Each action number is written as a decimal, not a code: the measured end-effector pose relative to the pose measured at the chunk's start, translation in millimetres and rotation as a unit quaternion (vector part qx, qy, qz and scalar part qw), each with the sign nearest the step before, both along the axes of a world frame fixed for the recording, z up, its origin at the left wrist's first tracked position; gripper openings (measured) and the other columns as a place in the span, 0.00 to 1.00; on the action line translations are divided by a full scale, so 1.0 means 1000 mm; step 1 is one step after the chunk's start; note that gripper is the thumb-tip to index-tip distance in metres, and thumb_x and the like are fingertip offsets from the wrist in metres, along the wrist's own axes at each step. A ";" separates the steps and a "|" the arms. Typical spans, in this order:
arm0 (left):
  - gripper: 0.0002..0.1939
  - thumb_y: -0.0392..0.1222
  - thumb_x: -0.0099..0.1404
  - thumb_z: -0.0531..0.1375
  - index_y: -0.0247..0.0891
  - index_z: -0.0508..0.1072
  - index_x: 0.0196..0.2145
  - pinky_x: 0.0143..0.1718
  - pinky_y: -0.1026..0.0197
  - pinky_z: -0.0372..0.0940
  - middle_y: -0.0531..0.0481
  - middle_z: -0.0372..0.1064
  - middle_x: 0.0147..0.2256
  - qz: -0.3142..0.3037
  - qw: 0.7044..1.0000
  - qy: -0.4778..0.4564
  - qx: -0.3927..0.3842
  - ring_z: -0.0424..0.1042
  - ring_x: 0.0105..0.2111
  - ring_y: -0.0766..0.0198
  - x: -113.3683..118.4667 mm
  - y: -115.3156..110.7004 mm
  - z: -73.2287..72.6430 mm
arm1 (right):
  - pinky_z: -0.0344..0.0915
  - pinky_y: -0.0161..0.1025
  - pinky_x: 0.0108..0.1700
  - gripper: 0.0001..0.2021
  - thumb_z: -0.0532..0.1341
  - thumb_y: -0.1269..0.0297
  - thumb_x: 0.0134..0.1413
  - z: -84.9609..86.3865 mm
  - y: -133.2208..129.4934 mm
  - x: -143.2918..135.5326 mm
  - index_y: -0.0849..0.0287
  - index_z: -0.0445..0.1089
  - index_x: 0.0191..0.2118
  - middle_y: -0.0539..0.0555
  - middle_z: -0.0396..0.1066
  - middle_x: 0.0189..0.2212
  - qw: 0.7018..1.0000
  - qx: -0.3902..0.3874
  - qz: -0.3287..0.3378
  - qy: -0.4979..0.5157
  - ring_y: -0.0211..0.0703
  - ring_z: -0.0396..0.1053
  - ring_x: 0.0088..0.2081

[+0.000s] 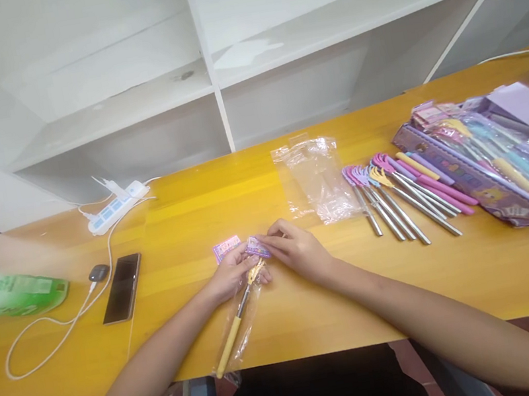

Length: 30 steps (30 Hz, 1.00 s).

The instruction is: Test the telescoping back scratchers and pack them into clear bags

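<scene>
A yellow-handled back scratcher (230, 345) with a metal rod and a yellow claw head lies slanted in a clear plastic bag, its handle toward the table's front edge. My left hand (230, 275) is closed around the bag near the claw head. With its fingertips, my right hand (297, 249) pinches a small purple printed card (256, 247) at the bag's top. Another printed card (227, 247) lies on the table just behind my left fingers. Whether the pinched card is fixed to the bag, I cannot tell.
Clear bags (314, 180) lie behind my right hand. To the right are claw-headed metal rods (398, 203), coloured handles (436, 184) and a purple display box (473, 182) of bagged scratchers. On the left sit a phone (122, 289), power strip (118, 208), cable and green pack (13, 294).
</scene>
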<state>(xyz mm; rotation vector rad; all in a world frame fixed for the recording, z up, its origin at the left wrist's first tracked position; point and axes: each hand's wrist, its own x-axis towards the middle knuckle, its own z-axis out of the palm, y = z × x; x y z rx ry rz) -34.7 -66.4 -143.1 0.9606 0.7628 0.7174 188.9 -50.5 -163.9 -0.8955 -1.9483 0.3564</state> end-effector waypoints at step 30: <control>0.28 0.65 0.68 0.70 0.35 0.74 0.44 0.20 0.66 0.63 0.47 0.77 0.22 0.037 0.997 0.063 -0.001 0.74 0.18 0.63 0.004 -0.006 0.006 | 0.56 0.40 0.32 0.13 0.58 0.69 0.78 0.020 -0.005 0.002 0.59 0.76 0.38 0.52 0.71 0.31 0.974 0.177 -0.017 -0.141 0.38 0.62 0.31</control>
